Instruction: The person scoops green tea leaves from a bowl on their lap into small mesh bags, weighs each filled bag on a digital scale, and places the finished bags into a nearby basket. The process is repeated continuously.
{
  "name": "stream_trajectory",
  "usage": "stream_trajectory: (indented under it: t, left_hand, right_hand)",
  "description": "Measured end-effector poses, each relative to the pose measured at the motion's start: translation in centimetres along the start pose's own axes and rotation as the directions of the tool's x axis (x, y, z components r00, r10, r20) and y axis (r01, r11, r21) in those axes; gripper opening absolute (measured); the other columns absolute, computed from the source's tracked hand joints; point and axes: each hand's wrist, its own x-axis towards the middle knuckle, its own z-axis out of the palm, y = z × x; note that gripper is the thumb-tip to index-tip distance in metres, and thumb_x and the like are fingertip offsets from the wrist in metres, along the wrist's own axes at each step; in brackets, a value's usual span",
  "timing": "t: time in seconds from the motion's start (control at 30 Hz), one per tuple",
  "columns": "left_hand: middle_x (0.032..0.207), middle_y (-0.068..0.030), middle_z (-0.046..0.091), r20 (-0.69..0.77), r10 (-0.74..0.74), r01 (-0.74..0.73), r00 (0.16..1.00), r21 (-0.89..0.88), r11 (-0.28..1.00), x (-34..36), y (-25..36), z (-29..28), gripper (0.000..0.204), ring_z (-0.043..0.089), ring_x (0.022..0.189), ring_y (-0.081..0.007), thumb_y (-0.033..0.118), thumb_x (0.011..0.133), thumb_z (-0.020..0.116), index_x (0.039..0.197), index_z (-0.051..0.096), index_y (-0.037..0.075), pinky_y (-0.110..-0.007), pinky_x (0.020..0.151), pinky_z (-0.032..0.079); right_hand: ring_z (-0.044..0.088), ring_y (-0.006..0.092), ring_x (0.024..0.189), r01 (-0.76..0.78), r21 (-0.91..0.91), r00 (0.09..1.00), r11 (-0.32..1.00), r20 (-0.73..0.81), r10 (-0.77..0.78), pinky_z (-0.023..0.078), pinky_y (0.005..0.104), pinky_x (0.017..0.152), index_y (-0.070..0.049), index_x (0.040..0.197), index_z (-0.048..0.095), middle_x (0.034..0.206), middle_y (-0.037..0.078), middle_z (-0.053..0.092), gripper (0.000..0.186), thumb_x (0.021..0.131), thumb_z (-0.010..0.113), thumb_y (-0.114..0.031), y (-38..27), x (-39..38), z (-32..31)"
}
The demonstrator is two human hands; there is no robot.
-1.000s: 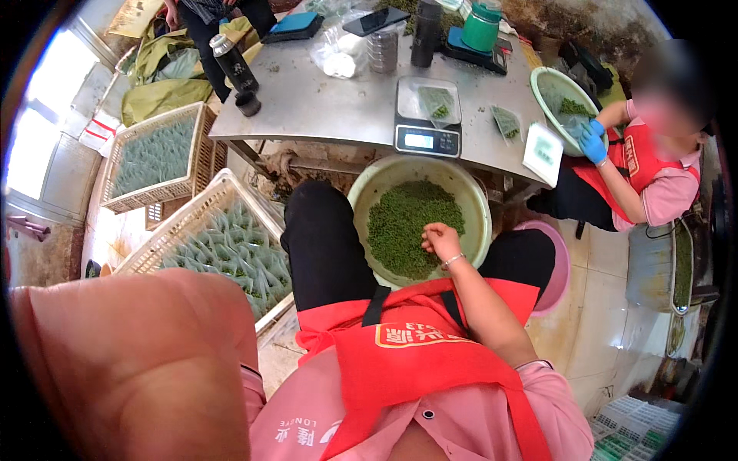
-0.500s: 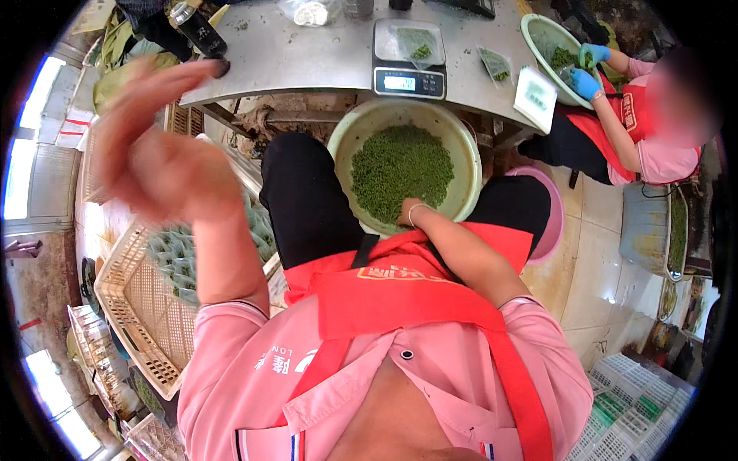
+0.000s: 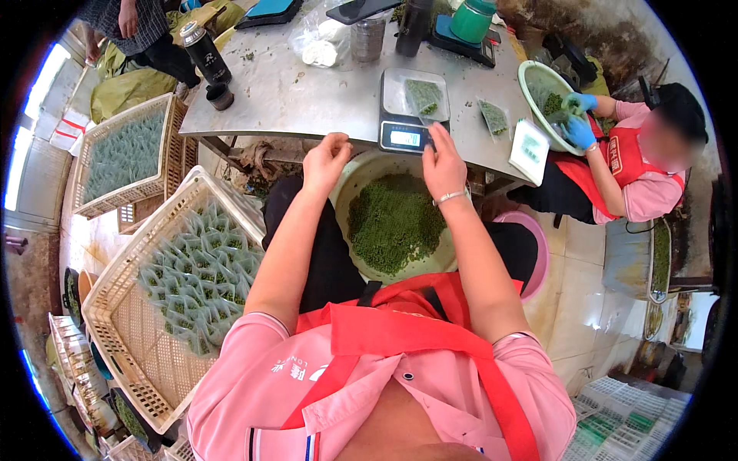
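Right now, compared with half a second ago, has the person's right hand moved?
Yes. Judged against the basin, the right hand has moved forward, from the basin's near side to beside the scale's display.

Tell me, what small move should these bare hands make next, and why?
Perhaps the right hand should take the near edge of the clear bag of green pieces on the scale. Its fingertips are at the scale's front right corner, close to that edge; the left hand is farther off. Whether the fingers touch the bag, I cannot tell.
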Motion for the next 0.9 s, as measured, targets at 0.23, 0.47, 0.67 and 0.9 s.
stream_trajectory:
  t: [0.23, 0.47, 0.67, 0.9]
  left_hand:
    - [0.077, -0.0068, 0.066, 0.022, 0.116, -0.118, 0.993, 0.167, 0.979, -0.5, 1.8, 0.2, 0.020, 0.065, 0.071, -0.0218, 0.021, 0.081, 0.062, 0.097, 0.062, 0.009, -0.032, 0.065, 0.050]
    - [0.100, -0.0082, 0.064, -0.154, 0.560, -0.337, 0.814, 0.659, 0.672, 1.8, 2.9, 0.6, 0.044, 0.059, 0.096, -0.0266, 0.028, 0.075, 0.069, 0.113, 0.055, 0.011, -0.045, 0.095, 0.037]
    - [0.071, -0.0127, 0.063, -0.046, 0.121, -0.086, 0.992, 0.467, 0.880, 1.3, 1.4, 1.3, 0.045, 0.062, 0.068, -0.0345, 0.031, 0.068, 0.071, 0.106, 0.053, 0.014, -0.044, 0.057, 0.048]
    - [0.088, -0.0136, 0.065, -0.040, 0.196, -0.157, 0.980, 0.452, 0.878, 0.3, 1.4, 0.7, 0.051, 0.063, 0.081, -0.0322, 0.028, 0.071, 0.068, 0.118, 0.053, 0.014, -0.041, 0.067, 0.050]
  right_hand:
    - [0.061, 0.0336, 0.092, -0.058, -0.415, 0.950, 0.908, 0.257, 0.178, 0.049, 0.0450, 0.079, -0.007, 0.105, 0.059, 0.136, 0.010, 0.042, 0.026, 0.087, 0.047, -0.022, 0.4, 6.9, 2.8]
    - [0.064, 0.0315, 0.078, 0.452, -0.403, 0.783, 0.796, 0.606, -0.138, 0.053, 0.0417, 0.068, -0.009, 0.090, 0.064, 0.108, 0.010, 0.058, 0.016, 0.081, 0.051, -0.012, -5.6, 8.3, 2.0]
    - [0.064, 0.0303, 0.081, 0.431, -0.156, 0.762, 0.889, 0.590, -0.266, 0.052, 0.0405, 0.069, -0.009, 0.089, 0.063, 0.104, 0.009, 0.059, 0.015, 0.080, 0.051, -0.009, -9.5, 5.7, 3.0]
    - [0.063, 0.0297, 0.090, 0.421, -0.186, 0.674, 0.888, 0.720, -0.169, 0.051, 0.0415, 0.075, -0.011, 0.108, 0.059, 0.115, 0.011, 0.057, 0.028, 0.080, 0.053, -0.013, -10.2, 5.2, 2.8]
